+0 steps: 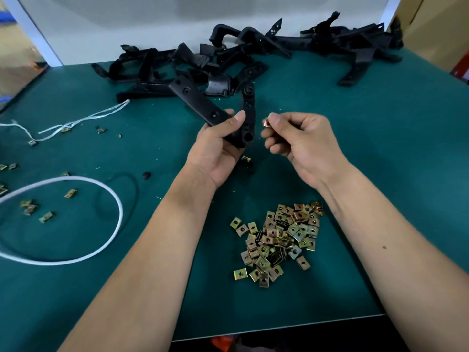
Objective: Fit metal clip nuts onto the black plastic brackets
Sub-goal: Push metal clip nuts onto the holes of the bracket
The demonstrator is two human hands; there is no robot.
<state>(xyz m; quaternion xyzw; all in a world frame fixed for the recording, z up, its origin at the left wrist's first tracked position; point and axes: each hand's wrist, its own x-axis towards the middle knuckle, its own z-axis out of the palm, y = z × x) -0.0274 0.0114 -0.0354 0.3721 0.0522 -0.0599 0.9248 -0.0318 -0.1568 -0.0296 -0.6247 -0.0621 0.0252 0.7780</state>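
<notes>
My left hand [218,146] grips a black plastic bracket [200,100] with two arms that spread up and away from the palm, held above the green table. My right hand [297,141] pinches one small metal clip nut [266,122] between thumb and forefinger, just right of the bracket's right arm and not touching it. A pile of several brass-coloured clip nuts [279,240] lies on the table between my forearms. Another clip nut [245,158] shows just below my left hand.
A heap of black brackets [203,64] stretches along the back of the green table [380,148]. At the left lie loose clip nuts [45,217], a white cord loop [111,204] and white string [83,119]. The table's front edge [279,329] runs near my elbows.
</notes>
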